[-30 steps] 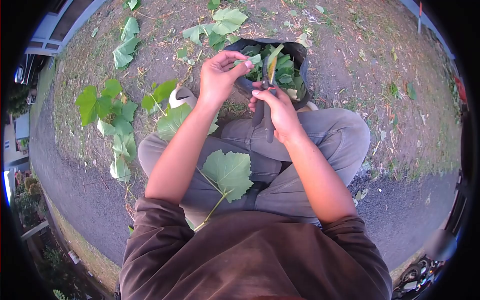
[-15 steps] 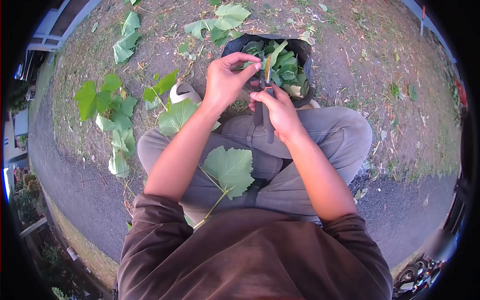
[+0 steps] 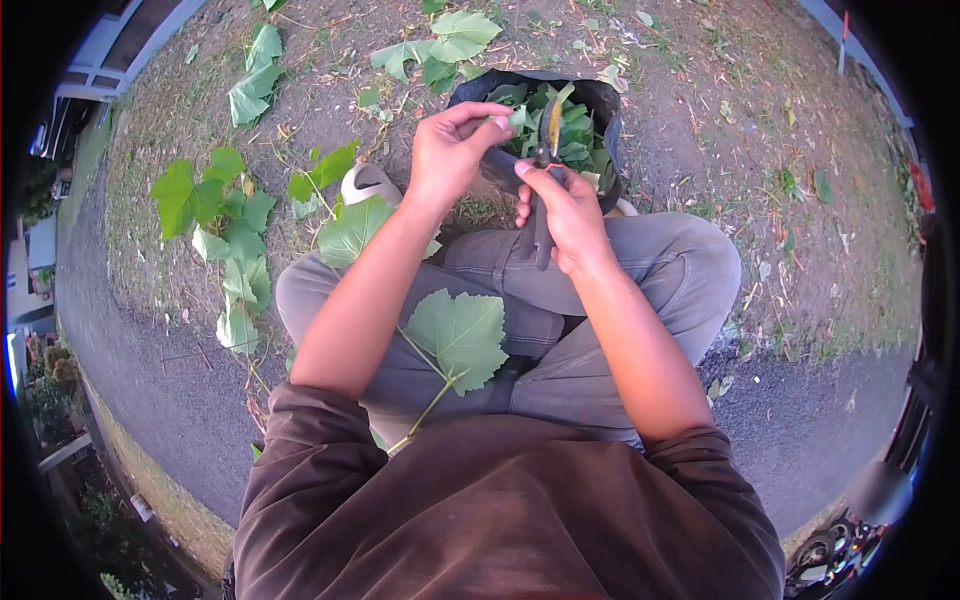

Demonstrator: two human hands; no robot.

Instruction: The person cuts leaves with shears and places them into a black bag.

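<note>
My left hand (image 3: 450, 150) is above the near left rim of a dark bag (image 3: 612, 130). Its thumb and forefinger are closed together, and what they pinch is too small to make out. In my right hand (image 3: 572, 215) are dark-handled pruning shears (image 3: 546, 155), their blades pointing away from me over the bag. One handle slants left and the other hangs down below my fingers. Green leaves (image 3: 575, 135) fill the opening of the bag. A large leaf on a stem (image 3: 460, 335) lies across my lap.
Leafy vine pieces (image 3: 240, 235) lie on the ground at the left, with more leaves (image 3: 455, 40) beyond the bag. A light shoe (image 3: 368, 183) shows beside my left forearm. Asphalt (image 3: 180, 400) borders the soil, and a motorcycle (image 3: 830, 550) stands at the lower right.
The handles of the shears have spread apart, one swinging left. The shears and my right hand have shifted slightly right; the upright leaf beside the blades no longer shows as before.
</note>
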